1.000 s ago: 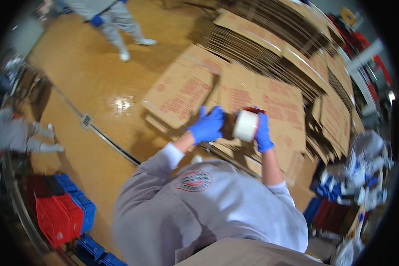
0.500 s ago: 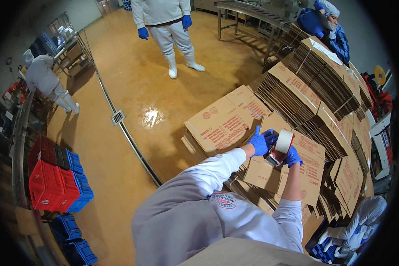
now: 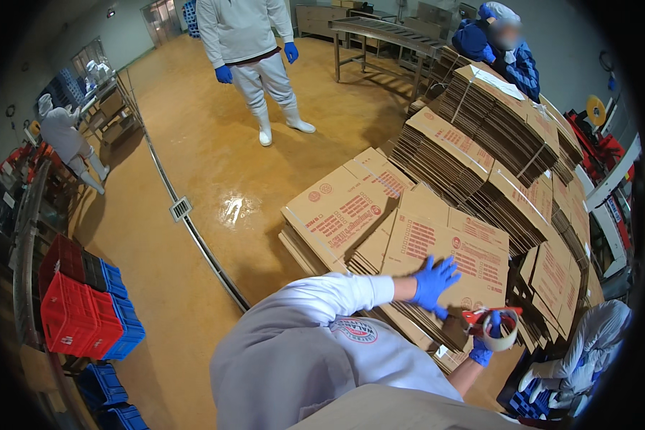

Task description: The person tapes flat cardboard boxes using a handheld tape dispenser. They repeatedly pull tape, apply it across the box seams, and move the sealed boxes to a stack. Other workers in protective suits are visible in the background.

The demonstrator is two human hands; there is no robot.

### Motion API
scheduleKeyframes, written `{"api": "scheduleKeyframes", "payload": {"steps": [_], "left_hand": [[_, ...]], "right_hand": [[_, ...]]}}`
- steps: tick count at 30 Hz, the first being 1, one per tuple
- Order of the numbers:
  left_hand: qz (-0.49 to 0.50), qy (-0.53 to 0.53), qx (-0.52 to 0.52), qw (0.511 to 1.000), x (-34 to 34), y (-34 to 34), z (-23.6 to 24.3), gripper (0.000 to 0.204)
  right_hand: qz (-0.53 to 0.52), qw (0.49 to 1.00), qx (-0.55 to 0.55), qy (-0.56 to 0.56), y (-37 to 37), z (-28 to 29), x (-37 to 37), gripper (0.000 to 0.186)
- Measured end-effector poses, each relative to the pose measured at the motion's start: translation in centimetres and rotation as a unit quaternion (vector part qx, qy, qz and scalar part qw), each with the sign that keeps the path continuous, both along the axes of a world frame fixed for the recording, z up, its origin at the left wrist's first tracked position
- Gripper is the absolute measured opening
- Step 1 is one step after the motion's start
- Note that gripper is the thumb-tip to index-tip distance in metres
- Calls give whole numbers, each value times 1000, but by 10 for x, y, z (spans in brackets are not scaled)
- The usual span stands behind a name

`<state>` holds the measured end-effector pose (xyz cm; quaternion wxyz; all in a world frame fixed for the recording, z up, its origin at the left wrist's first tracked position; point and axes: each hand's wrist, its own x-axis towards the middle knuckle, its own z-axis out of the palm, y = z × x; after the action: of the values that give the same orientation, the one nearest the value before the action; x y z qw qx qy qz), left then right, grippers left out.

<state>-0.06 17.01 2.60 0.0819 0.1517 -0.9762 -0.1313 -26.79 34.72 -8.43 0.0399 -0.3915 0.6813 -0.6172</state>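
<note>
At cartons [image 3: 444, 236], one of two hands [image 3: 435, 284] [image 3: 481, 351] holds one tape dispenser [image 3: 505, 340].

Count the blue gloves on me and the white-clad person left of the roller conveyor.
4: one on your left hand, spread over a flattened carton; one on your right hand, holding the tape dispenser; two on that person, hands lowered. None is fully hidden.

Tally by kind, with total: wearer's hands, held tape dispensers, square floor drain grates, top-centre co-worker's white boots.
Left hand and right hand: 2
Red tape dispenser: 1
Square drain grate: 1
White boots: 2
Total: 6
</note>
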Motion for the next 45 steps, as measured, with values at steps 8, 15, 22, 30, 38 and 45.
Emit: {"api": "scheduleKeyframes", "payload": {"steps": [8,15,22,30,38,45], "left_hand": [[-25,-51,-169,984,37,29,-19,66],[44,151,-173,972,68,-27,204,22],[91,53,-142,984,7,-152,188,36],[81,25,93,992,-5,-11,28,113],[58,-97,-39,993,8,31,-14,105],[78,15,-59,995,6,18,-32,85]], "right_hand": [[-185,966,-180,-31,90,11,-69,35],[-267,948,-170,17,112,38,-82,33],[-255,951,-103,140,74,57,-49,33],[-198,931,37,305,28,84,35,38],[181,951,-233,-90,-103,157,75,29],[113,983,-42,-142,-185,48,15,14]]}}
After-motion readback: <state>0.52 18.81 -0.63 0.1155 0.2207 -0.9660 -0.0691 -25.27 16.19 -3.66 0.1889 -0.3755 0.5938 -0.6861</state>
